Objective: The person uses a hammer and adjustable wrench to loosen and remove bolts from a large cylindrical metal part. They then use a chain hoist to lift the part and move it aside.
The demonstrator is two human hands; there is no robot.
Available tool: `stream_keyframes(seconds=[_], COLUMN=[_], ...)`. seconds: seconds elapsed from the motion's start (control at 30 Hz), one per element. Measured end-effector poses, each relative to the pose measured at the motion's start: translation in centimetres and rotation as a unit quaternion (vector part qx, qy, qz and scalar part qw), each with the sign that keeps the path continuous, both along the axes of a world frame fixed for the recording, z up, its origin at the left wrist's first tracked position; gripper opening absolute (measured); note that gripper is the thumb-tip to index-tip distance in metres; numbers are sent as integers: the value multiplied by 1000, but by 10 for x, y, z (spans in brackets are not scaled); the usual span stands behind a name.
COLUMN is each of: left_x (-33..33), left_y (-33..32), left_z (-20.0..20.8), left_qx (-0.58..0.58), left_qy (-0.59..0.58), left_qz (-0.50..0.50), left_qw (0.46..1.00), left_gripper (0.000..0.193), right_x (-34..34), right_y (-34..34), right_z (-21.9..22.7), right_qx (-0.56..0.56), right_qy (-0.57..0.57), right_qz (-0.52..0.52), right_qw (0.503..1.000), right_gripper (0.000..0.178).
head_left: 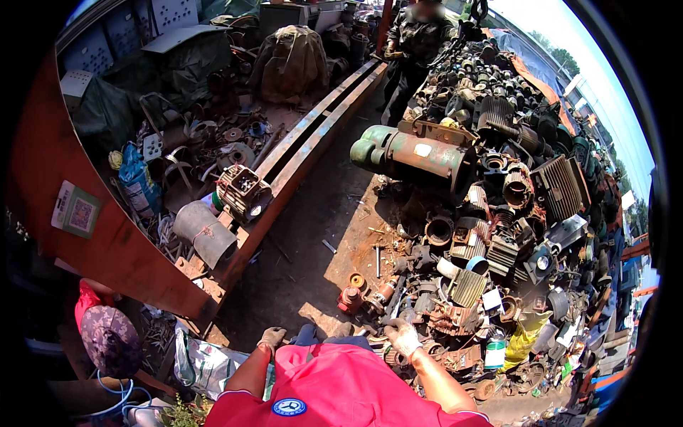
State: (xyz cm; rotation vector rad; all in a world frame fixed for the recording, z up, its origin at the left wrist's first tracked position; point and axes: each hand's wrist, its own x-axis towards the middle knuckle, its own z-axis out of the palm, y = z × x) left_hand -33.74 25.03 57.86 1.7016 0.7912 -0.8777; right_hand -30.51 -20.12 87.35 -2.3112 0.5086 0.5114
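Note:
My left hand, in a dirty work glove, hangs beside my left knee with its fingers loosely extended and nothing visible in it. My right hand, in a paler glove, is held out at the edge of the scrap pile, fingers apart, with no object seen in it. Just ahead of it lie a red metal fitting and a rusty pipe piece. A hammer-like metal tool lies on the ground farther off. Whether the right fingertips touch any scrap is hard to tell.
A tall heap of used motors fills the right side, with a large green motor at its edge. A steel beam runs along the left, carrying a rusty motor housing. One person stands ahead; another, in a camouflage cap, is at lower left.

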Motion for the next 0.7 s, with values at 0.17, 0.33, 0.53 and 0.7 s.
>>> stream_keyframes(seconds=[0.17,0.33,0.53,0.7], left_x=[11,24,13,15], left_y=[0,-8,28,34], left_z=[51,125,42,26], left_qx=[38,51,50,30], left_qy=[-42,-23,-45,-27], left_qz=[-73,-56,-97,-81], left_qw=[996,997,993,996], left_gripper=[47,41,51,52], right_x=[2,2,-6,-2], right_y=[11,22,23,43], right_z=[13,31,0,30], right_qx=[24,34,14,39], right_qy=[12,36,-29,39], right_qz=[-5,-32,-7,-36], right_qw=[1000,998,999,998], right_gripper=[43,47,37,42])
